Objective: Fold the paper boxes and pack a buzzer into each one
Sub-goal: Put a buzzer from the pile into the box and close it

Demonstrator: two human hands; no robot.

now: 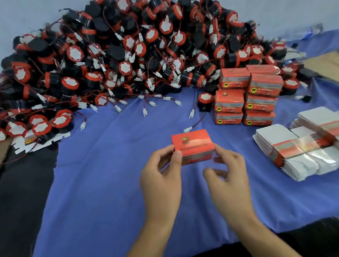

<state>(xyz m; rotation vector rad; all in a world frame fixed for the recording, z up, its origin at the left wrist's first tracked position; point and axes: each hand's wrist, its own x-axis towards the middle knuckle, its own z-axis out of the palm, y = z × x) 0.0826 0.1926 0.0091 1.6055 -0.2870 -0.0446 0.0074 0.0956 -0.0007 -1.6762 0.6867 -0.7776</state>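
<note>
A closed red paper box [193, 145] is held a little above the blue cloth at centre. My left hand [161, 176] grips its left end, thumb on the front face. My right hand [226, 170] is at the box's right end with fingers loosely curled; its upper fingers touch the box's corner. A huge heap of black and red buzzers [125, 54] with red wires and white plugs fills the back of the table. One loose buzzer [204, 101] lies just left of a stack of packed red boxes [247, 95].
Bundles of flat unfolded boxes [315, 142], white side up and wrapped in film, lie at the right. One flat box [35, 141] lies under buzzers at the left. The blue cloth [110, 178] covers the table; cardboard shows at both far sides.
</note>
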